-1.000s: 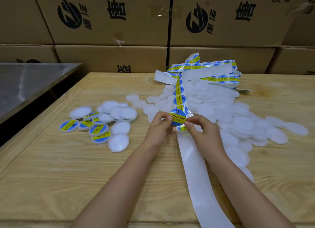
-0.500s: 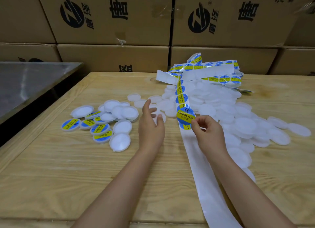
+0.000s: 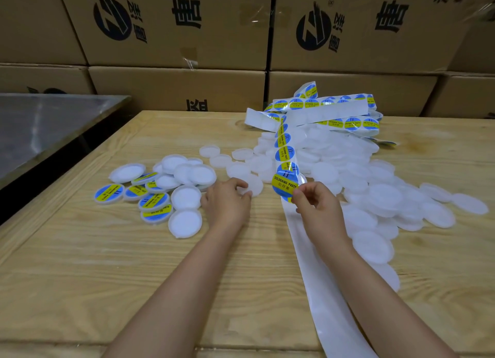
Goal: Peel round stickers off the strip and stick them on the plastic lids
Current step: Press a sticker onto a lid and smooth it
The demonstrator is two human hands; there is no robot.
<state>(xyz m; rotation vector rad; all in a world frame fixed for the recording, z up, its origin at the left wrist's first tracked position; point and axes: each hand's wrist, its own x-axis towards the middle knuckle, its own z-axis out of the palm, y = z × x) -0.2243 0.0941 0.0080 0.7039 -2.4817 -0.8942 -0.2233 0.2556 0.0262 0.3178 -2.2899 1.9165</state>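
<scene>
My right hand (image 3: 318,207) pinches a round blue and yellow sticker (image 3: 284,184) by its lower right edge, lifted off the strip. The sticker strip (image 3: 284,146) runs from a tangled heap at the back down to the hand; its bare white backing (image 3: 321,282) trails to the table's front edge. My left hand (image 3: 227,201) lies on the table with its fingertips on a plain white plastic lid (image 3: 253,184). A big pile of plain lids (image 3: 375,186) spreads to the right.
To the left lies a group of lids (image 3: 154,201), some with stickers on, some plain. The wooden table (image 3: 107,277) has a raised rim. Cardboard boxes (image 3: 174,25) stand stacked behind it. A steel table (image 3: 40,127) is at far left.
My left hand let go of the sticker, moved left and down, and now touches a plain lid. My right hand keeps the peeled sticker and has barely moved.
</scene>
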